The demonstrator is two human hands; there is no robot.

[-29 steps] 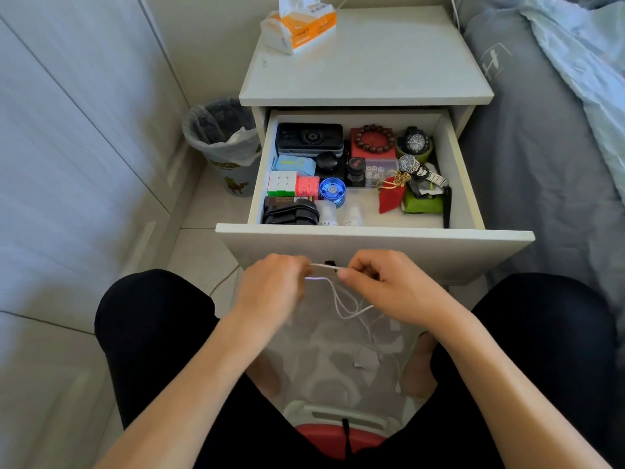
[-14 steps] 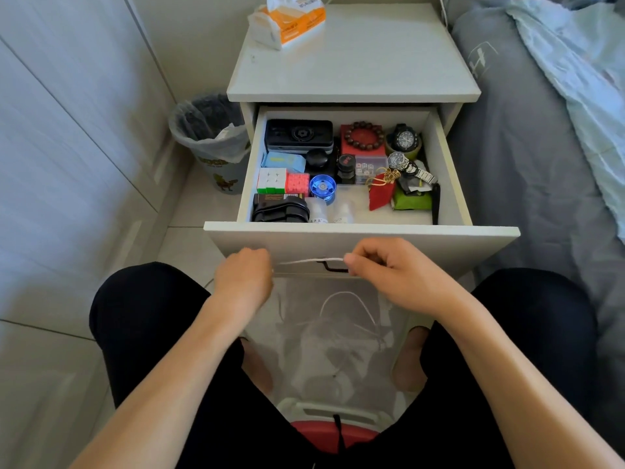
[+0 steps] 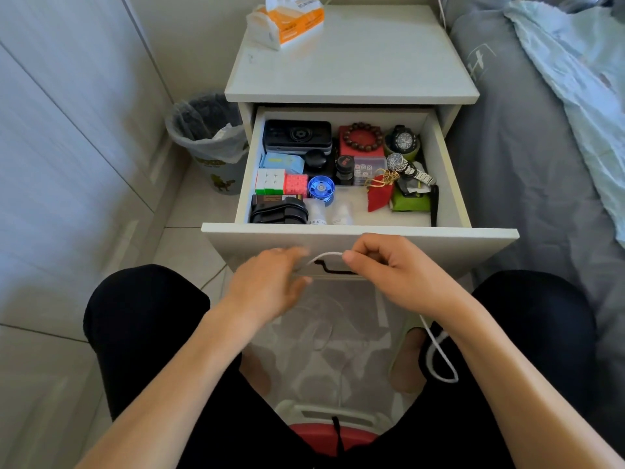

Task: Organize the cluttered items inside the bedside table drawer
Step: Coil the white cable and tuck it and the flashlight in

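Right hand [image 3: 395, 275] pinches the white cable [image 3: 324, 256] in front of the drawer [image 3: 358, 236], left hand [image 3: 270, 282] blurry, grip unclear. Cable's light and floppy, probably tangles easily, so I'd grab near the ends

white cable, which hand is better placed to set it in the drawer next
Likely the right hand: it pinches the white cable just below the bare front strip of the open drawer. The left hand is blurred, its grip unclear.

Bare drawer [image 3: 449, 170] floor [image 3: 355, 204] shows between the blue yo-yo [image 3: 321, 190] and red pouch [image 3: 378, 194]; elsewhere items crowd it.
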